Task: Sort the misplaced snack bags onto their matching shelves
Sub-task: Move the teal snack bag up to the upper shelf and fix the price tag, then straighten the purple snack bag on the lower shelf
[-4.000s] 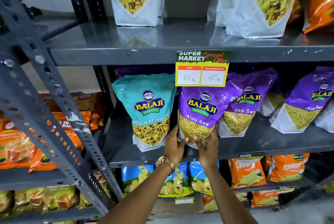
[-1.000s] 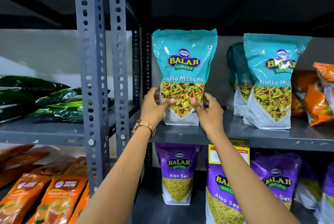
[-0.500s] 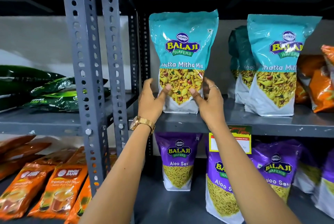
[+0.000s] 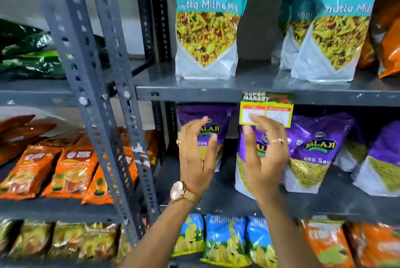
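Fingers first: both sets are spread and loosely curled, holding nothing at all. The left hand (image 4: 198, 155) with the gold wristwatch (image 4: 180, 191) hovers in front of the purple Aloo Sev snack bag (image 4: 205, 116) at the left end of the middle shelf. The right hand (image 4: 263, 157), ring on one finger, floats in front of the next purple pouch and just under the yellow-and-green supermarket price tag (image 4: 267, 108) clipped to the grey metal shelf edge (image 4: 190, 94). Neither hand looks like it's touching a bag, though there's motion blur so I can't swear to it.

The teal Khatta Mitha Mix snack bag (image 4: 206, 21) stands upright on the upper grey shelf, near the left end, with more teal bags of the same kind (image 4: 337, 25) to its right. So I'd say that one's sorted. What's left: those orange bags (image 4: 389, 51) at the far right of the same shelf look out of place among the teal ones, so they may be next, but that's a guess. The purple row below looks consistent, and so do the blue chip bags (image 4: 225, 239) at the bottom.

Versus half a second ago: both hands were clamped on the bottom of that teal bag up on the shelf. Now they've let go and dropped a level, and the view has tipped down too.
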Demonstrator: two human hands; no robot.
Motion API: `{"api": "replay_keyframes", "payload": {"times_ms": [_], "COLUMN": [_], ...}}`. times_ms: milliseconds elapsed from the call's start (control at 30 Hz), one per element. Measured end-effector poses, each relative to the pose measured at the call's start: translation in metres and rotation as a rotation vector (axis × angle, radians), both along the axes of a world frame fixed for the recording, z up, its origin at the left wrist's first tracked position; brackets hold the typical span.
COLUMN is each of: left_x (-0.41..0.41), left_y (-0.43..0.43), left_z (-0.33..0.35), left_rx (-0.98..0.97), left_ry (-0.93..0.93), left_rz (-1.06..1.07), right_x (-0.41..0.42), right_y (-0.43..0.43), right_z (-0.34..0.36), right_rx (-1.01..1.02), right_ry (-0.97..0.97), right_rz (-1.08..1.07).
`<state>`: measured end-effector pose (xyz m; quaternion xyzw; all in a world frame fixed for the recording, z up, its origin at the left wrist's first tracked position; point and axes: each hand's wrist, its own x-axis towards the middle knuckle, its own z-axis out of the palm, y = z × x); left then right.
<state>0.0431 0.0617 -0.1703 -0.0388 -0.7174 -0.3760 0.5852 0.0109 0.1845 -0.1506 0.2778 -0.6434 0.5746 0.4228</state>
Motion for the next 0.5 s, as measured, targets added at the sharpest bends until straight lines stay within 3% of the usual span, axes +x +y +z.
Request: {"api": "replay_keyframes", "payload": {"times_ms": [133,267,367,500], "left_x": [-0.021,-0.063,-0.088,-0.105], "left_y": [0.016,0.028,0.034,0.037], "left_z": [-0.067,-0.114,-0.119,-0.115], "left_rx": [0.183,0.344,0.433,0.469], "left_ry": [-0.393,-0.832,-0.979,-0.972], "left_rz": [-0.251,-0.440,-0.488,-0.585], "right_x": [-0.018,-0.045,-0.055,-0.073], "right_y": [0.023,0.042,0.047,0.051], "right_z": [-0.092,-0.149,-0.159,-0.184], "right_rx": [-0.247,-0.066,-0.050,-0.014], "right_ry": [-0.430,-0.764,-0.904,-0.899], "right_rz": [0.004,-0.053,0.002,0.010]}}
